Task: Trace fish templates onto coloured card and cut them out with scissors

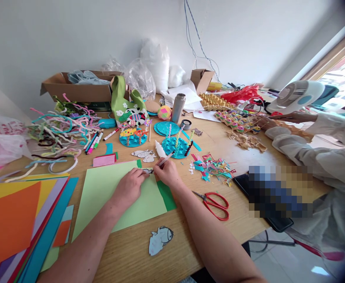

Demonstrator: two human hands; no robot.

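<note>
A light green paper sheet [101, 196] lies before me on the table, over a darker green sheet [169, 198]. My left hand [130, 182] rests on it, fingers together, their tips holding down a small grey paper cutout [148, 171] near its top edge. In my right hand [168, 173] a slim pen [169, 157] is gripped, tip down at this cutout. Its outline is mostly hidden by my fingers. Just beyond lie white paper fish [143, 155] with drawn lines. A larger paper fish [160, 240] lies nearer me, below the sheet.
Red-handled scissors [216, 205], paper scraps [212, 168] and a phone [266, 208] are to the right. Coloured paper [13, 216] and pipe cleaners [63, 129] lie left. Blue egg-tray discs [175, 148] and a flask [178, 108] stand behind. Another person's hand [263, 122] works at right.
</note>
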